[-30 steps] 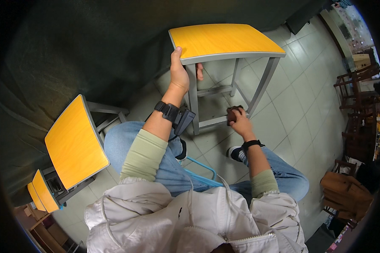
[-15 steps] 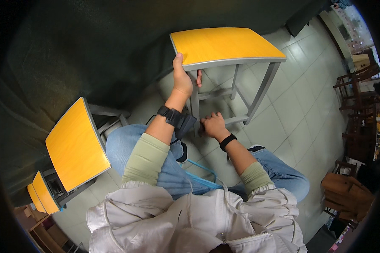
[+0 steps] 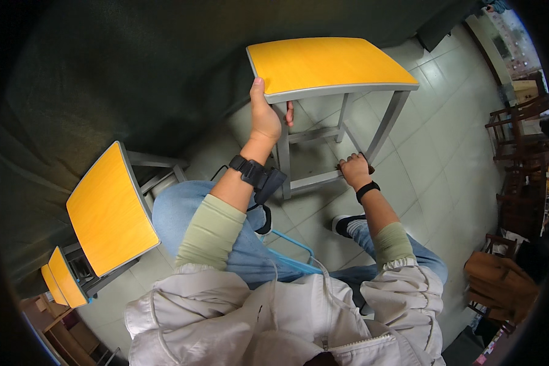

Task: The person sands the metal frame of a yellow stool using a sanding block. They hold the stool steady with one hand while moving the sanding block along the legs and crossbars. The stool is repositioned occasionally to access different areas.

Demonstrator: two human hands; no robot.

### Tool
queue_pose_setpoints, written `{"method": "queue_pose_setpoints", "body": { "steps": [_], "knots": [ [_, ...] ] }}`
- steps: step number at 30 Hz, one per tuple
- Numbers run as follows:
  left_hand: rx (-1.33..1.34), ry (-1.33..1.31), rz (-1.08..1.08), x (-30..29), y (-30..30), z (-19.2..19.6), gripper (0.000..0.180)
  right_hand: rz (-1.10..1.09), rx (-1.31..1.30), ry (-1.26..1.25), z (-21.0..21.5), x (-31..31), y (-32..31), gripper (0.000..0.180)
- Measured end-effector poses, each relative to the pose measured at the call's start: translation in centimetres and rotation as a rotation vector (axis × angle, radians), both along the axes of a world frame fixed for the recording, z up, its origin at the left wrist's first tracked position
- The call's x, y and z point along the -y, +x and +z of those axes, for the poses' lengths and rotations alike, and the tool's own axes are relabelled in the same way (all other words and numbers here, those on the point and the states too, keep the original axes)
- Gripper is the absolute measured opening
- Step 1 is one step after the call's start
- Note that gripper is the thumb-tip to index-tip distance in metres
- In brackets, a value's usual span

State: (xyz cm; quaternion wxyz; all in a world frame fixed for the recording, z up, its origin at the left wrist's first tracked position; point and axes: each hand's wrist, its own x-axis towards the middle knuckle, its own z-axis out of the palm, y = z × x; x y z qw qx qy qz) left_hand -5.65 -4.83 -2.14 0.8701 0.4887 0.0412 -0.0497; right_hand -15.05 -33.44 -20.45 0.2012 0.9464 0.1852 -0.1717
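Observation:
A stool with a curved yellow seat (image 3: pixel 335 64) and grey metal legs stands upright in front of me. My left hand (image 3: pixel 266 116) grips its near left corner, thumb on the seat's edge and fingers wrapped around the top of the leg. Lower down, my right hand (image 3: pixel 355 171) is closed over the right end of the stool's near lower crossbar (image 3: pixel 314 180). Dark bits of something show beside its fingers, too hidden to name. A black device is strapped to my left wrist, and a black band circles the right one.
Another yellow-topped stool (image 3: pixel 113 210) stands at my left, with more yellow seats (image 3: pixel 64 277) behind it. A dark curtain (image 3: pixel 122 79) hangs along the far left. Dark wooden chairs (image 3: pixel 515 165) line the right side. A light blue frame (image 3: pixel 293 250) shows between my legs.
My right hand has moved right along the lower crossbar, from the near left leg to near the right leg. My right knee has shifted, showing the shoe. The left hand keeps its grip.

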Motion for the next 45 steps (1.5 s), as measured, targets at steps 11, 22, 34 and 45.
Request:
{"method": "queue_pose_setpoints", "body": {
  "steps": [11, 22, 34, 45],
  "knots": [
    [-0.035, -0.004, 0.029, -0.1, 0.5, -0.3, 0.071, 0.103, -0.121, 0.442, 0.9, -13.0, -2.5, 0.022],
    [-0.009, -0.011, -0.015, -0.2, 0.1, 0.0, 0.069, -0.217, 0.393, 0.369, 0.1, -4.7, -6.0, 0.028],
    [-0.009, -0.009, 0.016, 0.0, 0.3, 0.4, 0.067, -0.530, 0.368, 0.695, -1.6, -5.8, -11.4, 0.061],
    [-0.017, -0.024, 0.003, 0.0, 0.6, 0.3, 0.068, -1.264, 0.650, 1.416, -1.5, 0.5, -6.1, 0.039]
  ]
}}
